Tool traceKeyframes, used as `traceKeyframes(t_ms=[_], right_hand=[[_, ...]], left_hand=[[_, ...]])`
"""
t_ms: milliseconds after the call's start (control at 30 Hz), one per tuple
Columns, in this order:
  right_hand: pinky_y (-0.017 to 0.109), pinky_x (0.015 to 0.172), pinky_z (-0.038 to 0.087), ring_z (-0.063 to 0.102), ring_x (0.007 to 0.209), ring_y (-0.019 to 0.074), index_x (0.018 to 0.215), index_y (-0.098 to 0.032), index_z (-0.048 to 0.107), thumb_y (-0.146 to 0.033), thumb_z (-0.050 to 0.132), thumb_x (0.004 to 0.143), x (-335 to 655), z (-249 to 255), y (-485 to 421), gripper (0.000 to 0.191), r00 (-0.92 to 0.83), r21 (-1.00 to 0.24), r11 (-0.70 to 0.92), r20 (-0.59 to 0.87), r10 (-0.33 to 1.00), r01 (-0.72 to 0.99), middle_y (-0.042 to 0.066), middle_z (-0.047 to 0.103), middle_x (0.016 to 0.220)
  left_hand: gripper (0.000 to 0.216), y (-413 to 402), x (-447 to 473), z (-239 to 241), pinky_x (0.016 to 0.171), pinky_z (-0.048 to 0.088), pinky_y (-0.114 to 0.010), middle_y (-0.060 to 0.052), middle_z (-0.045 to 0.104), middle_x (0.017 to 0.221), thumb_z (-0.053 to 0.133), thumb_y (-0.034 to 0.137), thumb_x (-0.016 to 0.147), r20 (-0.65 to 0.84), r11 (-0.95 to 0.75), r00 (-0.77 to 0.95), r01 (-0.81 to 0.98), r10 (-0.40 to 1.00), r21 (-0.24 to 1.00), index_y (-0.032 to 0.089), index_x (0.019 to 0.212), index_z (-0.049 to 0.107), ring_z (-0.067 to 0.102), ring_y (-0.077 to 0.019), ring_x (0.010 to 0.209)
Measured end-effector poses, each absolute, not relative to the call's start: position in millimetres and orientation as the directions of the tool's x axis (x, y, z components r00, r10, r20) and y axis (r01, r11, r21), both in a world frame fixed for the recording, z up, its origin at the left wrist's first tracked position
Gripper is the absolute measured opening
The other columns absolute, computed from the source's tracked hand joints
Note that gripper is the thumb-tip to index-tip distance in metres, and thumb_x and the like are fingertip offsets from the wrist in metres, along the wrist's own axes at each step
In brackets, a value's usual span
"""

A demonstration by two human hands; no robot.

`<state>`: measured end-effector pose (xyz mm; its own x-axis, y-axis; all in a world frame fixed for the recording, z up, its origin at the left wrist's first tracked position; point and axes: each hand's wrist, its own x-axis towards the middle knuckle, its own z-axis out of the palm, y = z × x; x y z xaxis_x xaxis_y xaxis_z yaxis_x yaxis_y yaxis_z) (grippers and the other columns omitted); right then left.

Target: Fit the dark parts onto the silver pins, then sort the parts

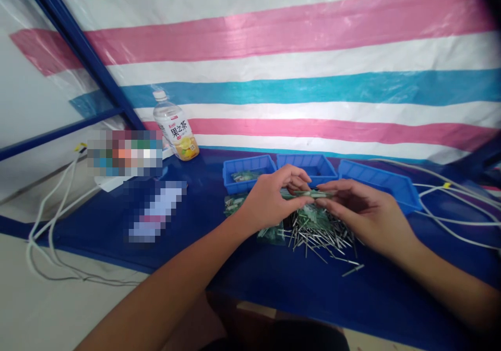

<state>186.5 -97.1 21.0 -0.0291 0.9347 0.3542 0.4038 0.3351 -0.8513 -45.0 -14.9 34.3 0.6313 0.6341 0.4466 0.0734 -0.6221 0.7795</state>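
Both hands are up over the table [274,288], meeting in the middle. The left hand [270,200] has its fingers curled in, thumb and fingertips pinching one end of a thin green strip [307,194]. The right hand [360,213] pinches the other end, its remaining fingers loosely bent. Right below them lies a heap of metal pins [321,233]. Just beyond the knuckles sit three blue trays [376,181]. A bottle [176,132] stands well off to the left, and white cables [450,205] trail to the right.
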Motion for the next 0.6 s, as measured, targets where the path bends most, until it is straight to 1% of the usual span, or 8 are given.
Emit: traceKeyframes(t_ms=[133,200,367,467,533,600], right_hand=[[0.040,0.074,0.069,0.080,0.084,0.0236,0.111,-0.032,0.081,-0.040,0.084,0.091,186.5,22.0,-97.2,0.022,0.027,-0.861,0.314,0.353,0.935,0.401,0.004,0.084,0.101],[0.040,0.072,0.069,0.080,0.081,0.0236,0.112,-0.033,0.081,-0.040,0.085,0.090,185.6,23.4,-97.0,0.023,0.055,-0.876,0.302,0.347,0.936,0.377,0.003,0.084,0.096],[0.040,0.068,0.067,0.079,0.079,0.0247,0.115,-0.034,0.079,-0.040,0.086,0.089,184.6,25.6,-95.4,0.028,0.091,-0.893,0.288,0.338,0.937,0.346,0.002,0.082,0.091],[0.041,0.074,0.067,0.078,0.085,0.0245,0.115,-0.033,0.080,-0.041,0.085,0.090,185.1,24.8,-94.9,0.027,0.044,-0.868,0.305,0.349,0.936,0.392,0.003,0.083,0.097],[0.042,0.080,0.067,0.077,0.091,0.0248,0.112,-0.032,0.082,-0.041,0.084,0.091,185.4,24.4,-95.3,0.023,0.009,-0.848,0.332,0.368,0.930,0.412,0.004,0.082,0.105],[0.042,0.079,0.066,0.077,0.093,0.0247,0.107,-0.031,0.083,-0.042,0.083,0.092,185.4,24.5,-95.9,0.019,-0.001,-0.845,0.338,0.371,0.929,0.415,0.005,0.082,0.107]], left_hand=[[0.030,-15.6,-45.6,34.5,0.096,0.068,-0.041,-0.006,0.080,0.111,0.074,0.037,0.095,0.440,-0.611,0.637,0.062,0.633,0.789,0.027,0.119,0.059,0.079,-0.0211,0.102],[0.033,-15.8,-44.9,33.5,0.096,0.069,-0.041,-0.007,0.080,0.113,0.074,0.039,0.096,0.425,-0.598,0.640,0.067,0.640,0.799,0.027,0.123,0.060,0.080,-0.0214,0.103],[0.041,-14.0,-43.3,30.3,0.087,0.070,-0.043,-0.010,0.082,0.116,0.070,0.043,0.098,0.394,-0.562,0.633,0.079,0.666,0.823,0.026,0.133,0.058,0.081,-0.0244,0.100],[0.040,-12.9,-45.0,31.4,0.088,0.070,-0.041,-0.008,0.083,0.114,0.068,0.043,0.099,0.400,-0.596,0.654,0.098,0.642,0.797,0.026,0.134,0.056,0.081,-0.0228,0.100],[0.037,-13.1,-46.4,33.1,0.087,0.070,-0.039,-0.006,0.083,0.112,0.069,0.042,0.098,0.400,-0.603,0.664,0.096,0.631,0.792,0.027,0.129,0.057,0.082,-0.0213,0.098],[0.035,-13.9,-46.7,34.2,0.084,0.070,-0.037,-0.005,0.083,0.110,0.072,0.042,0.097,0.391,-0.585,0.662,0.088,0.639,0.806,0.027,0.125,0.058,0.082,-0.0208,0.096]])
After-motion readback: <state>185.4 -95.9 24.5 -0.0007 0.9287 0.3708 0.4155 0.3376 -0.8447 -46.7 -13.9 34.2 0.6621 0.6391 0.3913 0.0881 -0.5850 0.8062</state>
